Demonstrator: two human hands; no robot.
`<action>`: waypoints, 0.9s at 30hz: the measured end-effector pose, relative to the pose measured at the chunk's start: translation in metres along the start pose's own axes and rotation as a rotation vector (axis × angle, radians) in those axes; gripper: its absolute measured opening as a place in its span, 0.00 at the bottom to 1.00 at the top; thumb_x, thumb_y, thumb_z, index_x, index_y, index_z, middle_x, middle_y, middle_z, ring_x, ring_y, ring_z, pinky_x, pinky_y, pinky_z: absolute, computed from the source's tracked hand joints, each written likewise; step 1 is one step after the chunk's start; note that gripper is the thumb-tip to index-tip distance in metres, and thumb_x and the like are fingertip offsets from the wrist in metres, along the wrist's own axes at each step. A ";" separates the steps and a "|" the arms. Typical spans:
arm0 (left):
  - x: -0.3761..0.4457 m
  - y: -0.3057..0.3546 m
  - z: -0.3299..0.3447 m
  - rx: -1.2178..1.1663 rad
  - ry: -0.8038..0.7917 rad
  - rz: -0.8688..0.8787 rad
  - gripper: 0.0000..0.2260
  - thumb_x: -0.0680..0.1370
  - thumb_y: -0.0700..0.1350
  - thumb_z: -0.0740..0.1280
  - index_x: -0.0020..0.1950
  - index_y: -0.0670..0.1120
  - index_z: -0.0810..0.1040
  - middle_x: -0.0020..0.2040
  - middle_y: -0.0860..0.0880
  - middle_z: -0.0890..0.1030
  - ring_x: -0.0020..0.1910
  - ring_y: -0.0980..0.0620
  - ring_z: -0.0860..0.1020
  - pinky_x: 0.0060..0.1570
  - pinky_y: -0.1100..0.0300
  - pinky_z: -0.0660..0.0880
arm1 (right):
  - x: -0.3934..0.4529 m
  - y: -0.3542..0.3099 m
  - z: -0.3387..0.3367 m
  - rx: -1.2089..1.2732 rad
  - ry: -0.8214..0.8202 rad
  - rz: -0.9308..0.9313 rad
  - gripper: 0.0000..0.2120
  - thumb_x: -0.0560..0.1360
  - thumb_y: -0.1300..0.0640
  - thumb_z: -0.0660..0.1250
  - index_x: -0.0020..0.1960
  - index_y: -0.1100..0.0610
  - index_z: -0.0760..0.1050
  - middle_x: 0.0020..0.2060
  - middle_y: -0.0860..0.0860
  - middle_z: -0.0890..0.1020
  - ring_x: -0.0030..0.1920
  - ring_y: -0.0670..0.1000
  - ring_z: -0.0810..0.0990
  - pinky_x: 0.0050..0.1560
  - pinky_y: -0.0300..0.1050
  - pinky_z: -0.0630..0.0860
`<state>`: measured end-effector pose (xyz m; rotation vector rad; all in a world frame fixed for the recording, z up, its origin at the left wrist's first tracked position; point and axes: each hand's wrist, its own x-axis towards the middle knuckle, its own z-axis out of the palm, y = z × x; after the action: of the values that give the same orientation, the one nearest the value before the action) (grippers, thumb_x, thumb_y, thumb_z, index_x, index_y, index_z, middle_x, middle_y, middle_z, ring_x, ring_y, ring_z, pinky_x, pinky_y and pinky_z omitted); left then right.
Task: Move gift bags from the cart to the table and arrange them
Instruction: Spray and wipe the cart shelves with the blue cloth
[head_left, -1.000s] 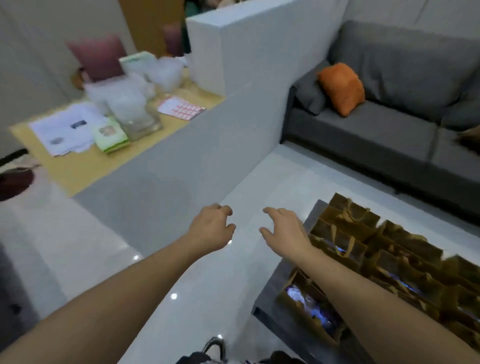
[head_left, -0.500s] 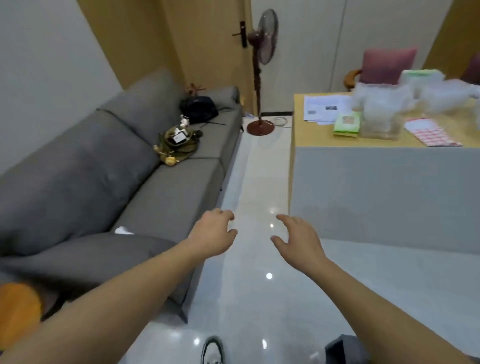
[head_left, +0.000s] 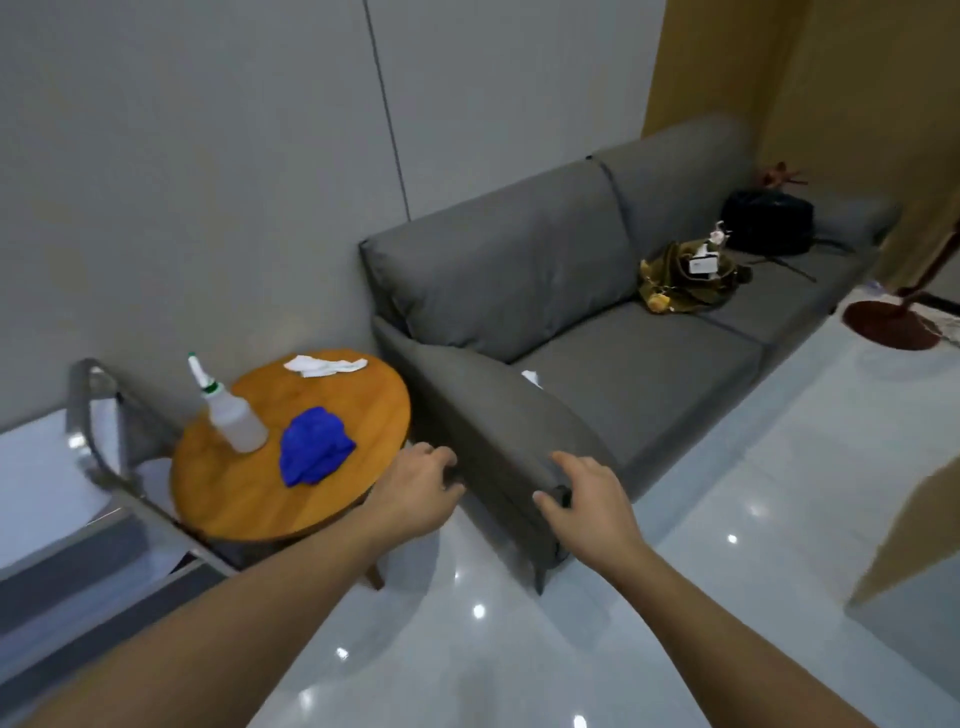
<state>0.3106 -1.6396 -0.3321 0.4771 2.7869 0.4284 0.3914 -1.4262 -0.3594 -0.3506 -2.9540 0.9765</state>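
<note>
Both arms reach out over the shiny white floor (head_left: 727, 519). The left hand (head_left: 415, 496) has its fingers curled loosely and holds nothing. The right hand (head_left: 584, 501) is at its 3 o'clock, a little apart, with fingers bent and spread, and it holds nothing too. Both hands hang in front of the grey sofa (head_left: 597, 322) arm; I cannot tell if they touch it.

At 9 o'clock from the left hand is a round wooden table (head_left: 249, 499). On it sit a blue cloth (head_left: 314, 452), a clear squeeze bottle (head_left: 231, 418) standing upright at the cloth's 9 o'clock, and a white cloth (head_left: 324, 365) near the far edge. A metal frame (head_left: 98, 415) stands just beside the table at its 9 o'clock.

Farther off, at 1 o'clock, a gold bag (head_left: 685, 283) and a black bag (head_left: 766, 221) rest on the sofa seat. A dark red fan base (head_left: 891, 327) stands on the floor at 2 o'clock. No gift bags or cart can be seen.
</note>
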 end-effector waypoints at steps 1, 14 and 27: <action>0.001 -0.028 -0.007 -0.009 0.005 -0.043 0.17 0.80 0.52 0.67 0.68 0.50 0.75 0.63 0.50 0.75 0.58 0.51 0.75 0.59 0.55 0.75 | 0.010 -0.020 0.020 0.010 -0.030 -0.022 0.28 0.77 0.45 0.70 0.74 0.52 0.70 0.67 0.52 0.76 0.67 0.55 0.73 0.67 0.48 0.71; -0.001 -0.302 -0.091 -0.216 0.183 -0.482 0.20 0.80 0.52 0.68 0.70 0.49 0.75 0.70 0.47 0.74 0.68 0.47 0.72 0.61 0.58 0.69 | 0.134 -0.247 0.210 0.029 -0.343 -0.248 0.26 0.78 0.47 0.70 0.73 0.52 0.70 0.64 0.51 0.77 0.65 0.52 0.74 0.63 0.47 0.73; 0.033 -0.407 -0.113 -0.403 0.272 -0.889 0.13 0.79 0.48 0.70 0.63 0.48 0.80 0.61 0.47 0.80 0.59 0.49 0.76 0.51 0.62 0.68 | 0.323 -0.372 0.348 -0.022 -0.679 -0.335 0.28 0.79 0.49 0.69 0.75 0.55 0.67 0.59 0.53 0.81 0.53 0.50 0.79 0.48 0.42 0.75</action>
<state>0.1315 -2.0219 -0.3711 -0.9283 2.6831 0.8246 -0.0285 -1.8512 -0.4393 0.5819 -3.4134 1.1977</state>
